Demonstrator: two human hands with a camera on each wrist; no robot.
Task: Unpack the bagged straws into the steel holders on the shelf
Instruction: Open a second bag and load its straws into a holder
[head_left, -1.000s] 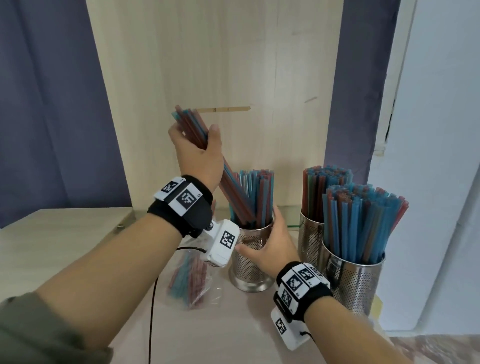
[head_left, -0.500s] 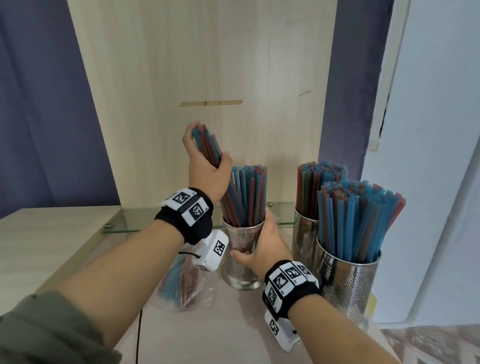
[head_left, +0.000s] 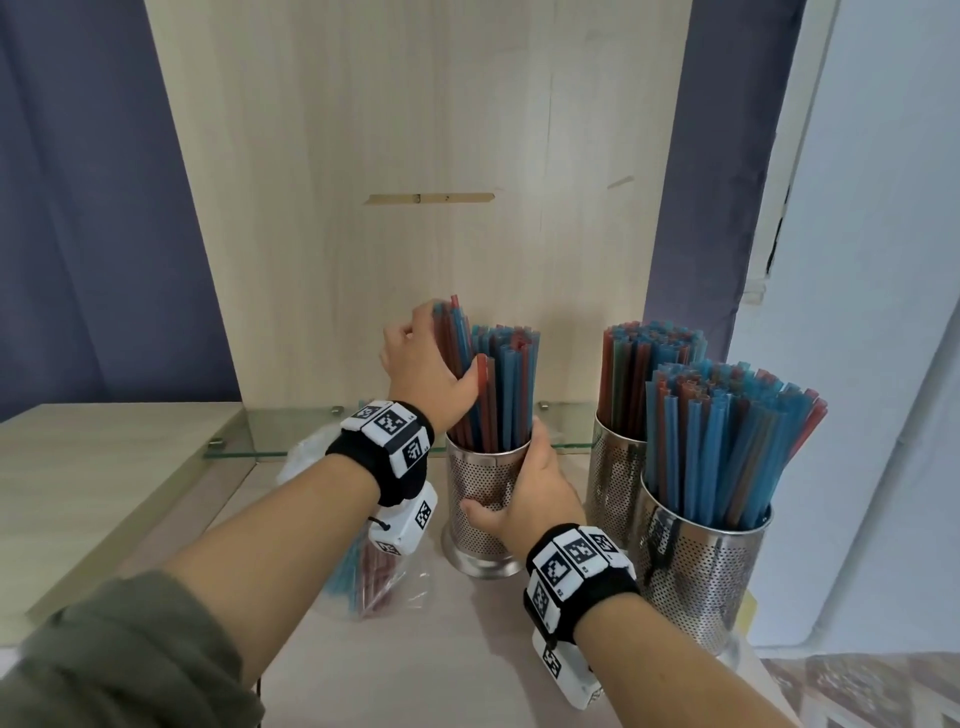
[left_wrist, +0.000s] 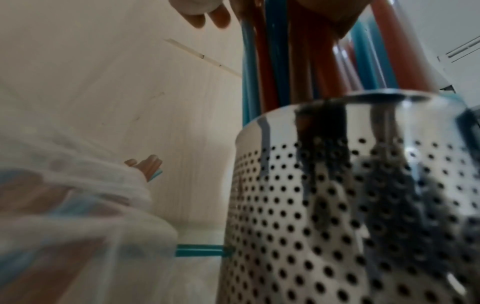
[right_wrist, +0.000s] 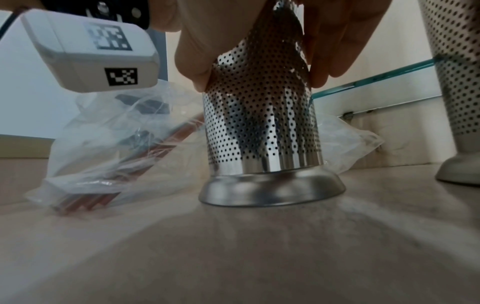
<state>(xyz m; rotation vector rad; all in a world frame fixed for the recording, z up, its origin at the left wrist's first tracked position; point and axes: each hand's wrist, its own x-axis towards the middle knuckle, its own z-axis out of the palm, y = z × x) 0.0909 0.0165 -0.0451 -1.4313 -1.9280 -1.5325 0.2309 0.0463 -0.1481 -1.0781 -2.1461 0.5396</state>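
Note:
My left hand (head_left: 423, 364) grips a bundle of red and blue straws (head_left: 452, 343) whose lower ends stand inside the leftmost perforated steel holder (head_left: 480, 488). That holder (right_wrist: 262, 131) stands on the wooden shelf (head_left: 415, 660), and my right hand (head_left: 530, 499) grips its side, thumb in front and fingers behind. More straws (head_left: 511, 384) stand upright in the same holder. In the left wrist view the held straws (left_wrist: 272, 53) run down past the holder's rim (left_wrist: 363, 98). A clear plastic bag with straws (head_left: 369, 566) lies left of the holder, under my left wrist.
Two more steel holders (head_left: 701, 577) (head_left: 613, 473) packed with straws stand to the right, close together. A glass ledge (head_left: 291, 431) runs along the wooden back panel (head_left: 415, 156). A white wall (head_left: 883, 312) closes the right side.
My left hand has come down and right with the straw bundle, swinging it from a slant to nearly upright, deeper in the holder. The right hand has stayed on the holder.

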